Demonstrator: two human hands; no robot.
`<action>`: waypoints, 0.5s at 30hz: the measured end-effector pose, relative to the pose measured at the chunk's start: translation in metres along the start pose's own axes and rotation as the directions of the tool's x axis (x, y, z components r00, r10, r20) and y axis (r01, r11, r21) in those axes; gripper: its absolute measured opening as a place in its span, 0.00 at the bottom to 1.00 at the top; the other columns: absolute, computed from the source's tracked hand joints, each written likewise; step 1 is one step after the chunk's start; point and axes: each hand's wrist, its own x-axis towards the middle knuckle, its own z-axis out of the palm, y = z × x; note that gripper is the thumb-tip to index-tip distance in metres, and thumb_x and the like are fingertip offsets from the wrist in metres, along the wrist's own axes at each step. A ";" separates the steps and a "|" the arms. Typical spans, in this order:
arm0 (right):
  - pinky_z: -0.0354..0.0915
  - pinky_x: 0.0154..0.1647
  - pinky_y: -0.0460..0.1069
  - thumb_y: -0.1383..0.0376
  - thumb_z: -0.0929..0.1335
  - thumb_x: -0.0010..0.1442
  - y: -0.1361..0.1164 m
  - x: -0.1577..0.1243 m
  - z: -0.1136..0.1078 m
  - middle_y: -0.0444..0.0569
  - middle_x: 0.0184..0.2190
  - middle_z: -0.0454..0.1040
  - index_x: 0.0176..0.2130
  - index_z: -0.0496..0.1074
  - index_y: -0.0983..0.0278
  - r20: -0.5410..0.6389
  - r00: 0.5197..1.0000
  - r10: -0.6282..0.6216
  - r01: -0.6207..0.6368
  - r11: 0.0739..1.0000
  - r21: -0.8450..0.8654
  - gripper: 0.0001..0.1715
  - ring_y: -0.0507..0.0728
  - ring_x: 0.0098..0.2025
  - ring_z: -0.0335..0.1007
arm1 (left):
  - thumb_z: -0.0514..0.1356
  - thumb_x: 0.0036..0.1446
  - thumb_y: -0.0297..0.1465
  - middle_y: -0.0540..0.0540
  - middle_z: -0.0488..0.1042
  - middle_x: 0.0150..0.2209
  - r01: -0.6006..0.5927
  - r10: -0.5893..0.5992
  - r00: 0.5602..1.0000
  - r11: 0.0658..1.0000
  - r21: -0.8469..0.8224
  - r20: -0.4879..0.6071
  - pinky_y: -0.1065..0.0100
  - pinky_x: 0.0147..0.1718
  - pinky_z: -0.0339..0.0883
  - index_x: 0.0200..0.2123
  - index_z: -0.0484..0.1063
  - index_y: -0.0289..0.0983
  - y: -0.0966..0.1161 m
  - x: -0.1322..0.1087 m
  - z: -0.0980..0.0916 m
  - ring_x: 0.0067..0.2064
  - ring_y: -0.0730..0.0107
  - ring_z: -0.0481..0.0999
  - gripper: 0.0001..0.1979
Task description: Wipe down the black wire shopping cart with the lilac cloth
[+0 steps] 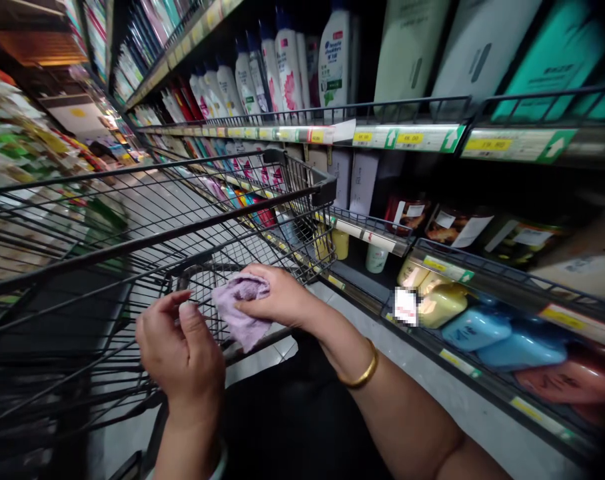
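Note:
A crumpled lilac cloth [240,310] is bunched in my right hand [280,297], the thumb pressed over it and the fingers behind it. A gold bangle circles that wrist. To the left of the cloth, my left hand [185,347] is raised with its fingers loosely bent and the thumb apart from the index finger. Nothing shows between them. Both hands are over the near end of a black wire shopping cart [147,235]. I cannot tell whether the cloth touches the wires behind it.
Shelves run along the right, with shampoo bottles [335,63] on the upper tier. Lower down stand jars [407,212] and blue bottles [522,343]. Price labels line the shelf edges [407,137]. Colourful packages [27,133] are stacked at left, and a tiled aisle floor [155,197] stretches ahead.

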 end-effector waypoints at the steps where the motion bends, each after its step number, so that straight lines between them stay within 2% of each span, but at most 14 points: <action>1: 0.70 0.48 0.48 0.65 0.77 0.55 0.000 -0.001 -0.002 0.43 0.40 0.78 0.44 0.77 0.60 -0.058 0.997 -0.058 0.051 0.992 -0.112 0.16 0.55 0.44 0.74 | 0.52 0.71 0.42 0.37 0.74 0.48 -0.004 0.005 0.998 1.000 0.008 -0.062 0.48 0.59 0.64 0.51 0.72 0.34 0.002 0.001 0.006 0.55 0.51 0.72 0.19; 3: 0.70 0.52 0.51 0.66 0.75 0.55 0.001 -0.004 -0.004 0.46 0.43 0.78 0.46 0.78 0.59 -0.149 0.976 -0.160 0.106 0.942 -0.319 0.16 0.57 0.48 0.73 | 0.53 0.70 0.41 0.33 0.73 0.52 -0.030 0.030 0.992 1.000 0.005 -0.126 0.48 0.58 0.67 0.54 0.71 0.32 0.008 -0.002 0.022 0.58 0.50 0.72 0.20; 4: 0.71 0.54 0.53 0.66 0.74 0.57 0.003 -0.006 -0.003 0.48 0.44 0.78 0.47 0.78 0.58 -0.169 0.967 -0.193 0.112 0.911 -0.398 0.16 0.58 0.49 0.73 | 0.54 0.70 0.41 0.31 0.73 0.54 -0.057 0.055 0.992 0.998 -0.011 -0.118 0.48 0.60 0.66 0.55 0.70 0.31 0.012 -0.004 0.030 0.60 0.49 0.71 0.21; 8: 0.71 0.58 0.57 0.66 0.70 0.62 0.024 -0.020 0.003 0.53 0.51 0.76 0.52 0.78 0.59 -0.141 0.948 -0.284 0.141 0.775 -0.617 0.18 0.62 0.54 0.70 | 0.52 0.71 0.38 0.29 0.72 0.60 -0.091 0.090 0.994 0.996 -0.017 -0.056 0.48 0.66 0.60 0.57 0.70 0.31 0.020 -0.013 0.051 0.67 0.49 0.68 0.20; 11: 0.71 0.60 0.60 0.69 0.71 0.60 0.052 -0.030 0.000 0.55 0.59 0.72 0.56 0.77 0.57 -0.179 0.936 -0.303 0.100 0.716 -0.691 0.24 0.64 0.59 0.67 | 0.52 0.71 0.39 0.36 0.77 0.56 -0.088 0.084 0.995 0.993 0.079 0.050 0.49 0.61 0.61 0.54 0.75 0.36 0.015 -0.015 0.050 0.62 0.48 0.73 0.18; 13: 0.71 0.61 0.59 0.72 0.72 0.57 0.066 -0.033 -0.006 0.55 0.59 0.71 0.55 0.78 0.57 -0.248 0.923 -0.295 0.047 0.725 -0.687 0.26 0.64 0.60 0.67 | 0.54 0.70 0.39 0.40 0.80 0.51 -0.097 0.080 0.989 0.985 0.141 0.125 0.50 0.57 0.60 0.52 0.76 0.39 0.010 -0.015 0.047 0.56 0.48 0.75 0.17; 15: 0.71 0.62 0.59 0.73 0.72 0.55 0.069 -0.033 -0.009 0.54 0.57 0.72 0.52 0.80 0.58 -0.320 0.895 -0.310 0.026 0.754 -0.656 0.25 0.63 0.59 0.68 | 0.56 0.69 0.38 0.41 0.81 0.49 -0.118 0.093 0.983 0.981 0.155 0.159 0.52 0.53 0.59 0.51 0.77 0.39 0.006 -0.015 0.046 0.55 0.48 0.74 0.15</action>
